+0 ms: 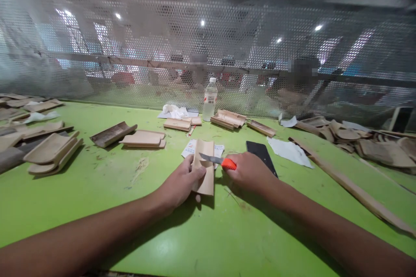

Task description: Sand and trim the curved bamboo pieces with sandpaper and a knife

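Observation:
My left hand [186, 180] grips a pale, curved piece of split bamboo [205, 184] by its left edge, with the thumb over the hollow side. In my right hand [245, 170] is a knife [229, 164] with an orange handle, the fingers closed round it. Its blade points left and lies across the hollow of the bamboo piece, above my left thumb; whether the edge touches the wood I cannot tell. Behind the piece, a printed sheet of sandpaper or paper [219, 150] shows in part. A dark phone [261, 156] lies just beyond my right hand.
Stacked bamboo pieces [53, 153] lie at left, with more pieces [143, 138] farther in. A water bottle [210, 99] stands at the back before a perforated metal screen [146, 43]. At right are a long bamboo strip [351, 186], white paper [290, 152] and a heap of offcuts [373, 145].

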Action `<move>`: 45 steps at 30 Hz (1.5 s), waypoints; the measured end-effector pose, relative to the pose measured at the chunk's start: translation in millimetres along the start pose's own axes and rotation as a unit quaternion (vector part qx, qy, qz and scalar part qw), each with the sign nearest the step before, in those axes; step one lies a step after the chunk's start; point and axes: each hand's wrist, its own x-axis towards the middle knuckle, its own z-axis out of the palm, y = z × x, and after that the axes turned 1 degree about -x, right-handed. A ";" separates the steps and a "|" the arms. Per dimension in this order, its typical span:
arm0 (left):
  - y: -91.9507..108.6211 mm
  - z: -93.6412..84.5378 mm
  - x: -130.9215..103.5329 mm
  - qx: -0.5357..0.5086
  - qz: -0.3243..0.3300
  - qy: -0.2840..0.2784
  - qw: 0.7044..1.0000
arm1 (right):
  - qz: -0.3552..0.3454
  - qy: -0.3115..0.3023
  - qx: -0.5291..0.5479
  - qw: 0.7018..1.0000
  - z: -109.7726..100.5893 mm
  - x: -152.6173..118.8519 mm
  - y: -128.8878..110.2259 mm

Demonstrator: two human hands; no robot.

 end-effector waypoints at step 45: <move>14.3 -1.0 -4.5 0.046 0.044 -0.013 0.998 | -0.034 -0.040 -0.081 0.995 1.4 -3.9 -5.8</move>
